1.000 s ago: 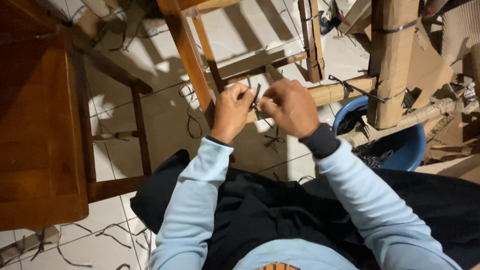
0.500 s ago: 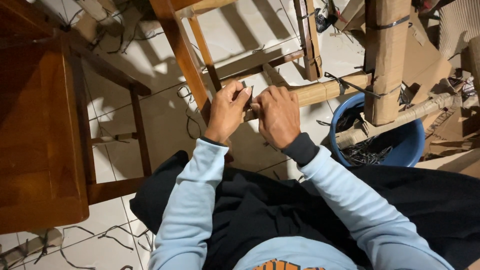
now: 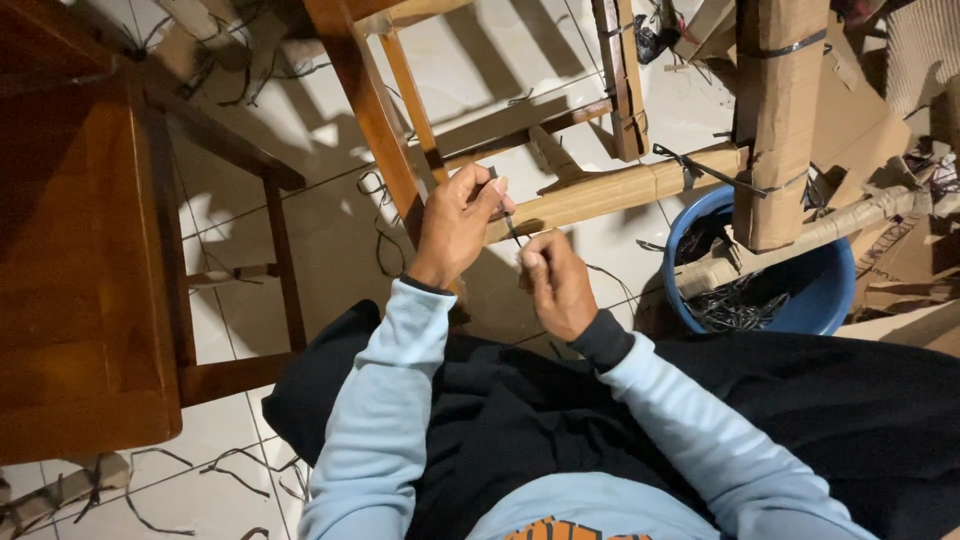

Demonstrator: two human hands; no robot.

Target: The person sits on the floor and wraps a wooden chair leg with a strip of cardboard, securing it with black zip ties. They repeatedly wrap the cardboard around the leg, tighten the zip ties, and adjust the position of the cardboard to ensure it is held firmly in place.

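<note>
A wooden table [image 3: 80, 300] is seen far to the left of the grip. The upper end of a thin dark strip [image 3: 510, 225] is pinched between thumb and fingers of the left hand [image 3: 455, 225]; its lower end is closed on by the right hand [image 3: 555, 285], just below. A cardboard-wrapped chair rail [image 3: 610, 192] lies behind the strip. A blue basin [image 3: 800, 300] of dark scraps is placed well to the right.

Light blue long sleeves are worn on both arms, a dark cuff is seen at the right wrist, and dark trousers cover the lap.
</note>
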